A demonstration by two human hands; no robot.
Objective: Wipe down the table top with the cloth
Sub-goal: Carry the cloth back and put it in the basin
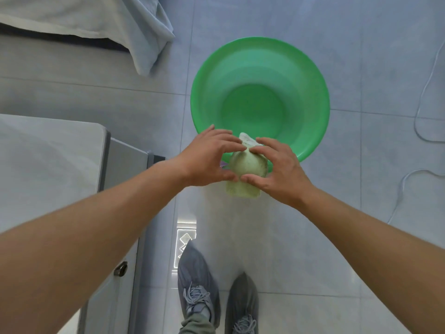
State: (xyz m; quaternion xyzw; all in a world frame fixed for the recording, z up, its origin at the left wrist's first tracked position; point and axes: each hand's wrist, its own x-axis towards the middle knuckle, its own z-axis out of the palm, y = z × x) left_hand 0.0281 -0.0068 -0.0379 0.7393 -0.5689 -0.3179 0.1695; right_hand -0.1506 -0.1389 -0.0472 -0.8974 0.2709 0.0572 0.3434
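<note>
Pale grey floor tiles [337, 56] fill most of what can be seen, with a green plastic basin [260, 68] sitting on them just ahead of the person's feet. Between both hands, held up in front of the basin's near rim, is a pale green cloth [248, 165], bunched into a rounded wad with one end poking up toward the basin and the other hanging below. The left hand [209, 157] curls round the cloth's left side, fingertips on top and thumb beneath; the right hand [279, 169] clasps the right side the same way, so the two thumbs nearly meet under the wad. To the left stands the grey tabletop [48, 160], well apart from the cloth, with a cabinet front and small dark handle [120, 268] below it. Grey lace-up shoes [197, 285] stand at the bottom. A thin white cable [423, 92] snakes along the right. No readable writing shows anywhere.
</note>
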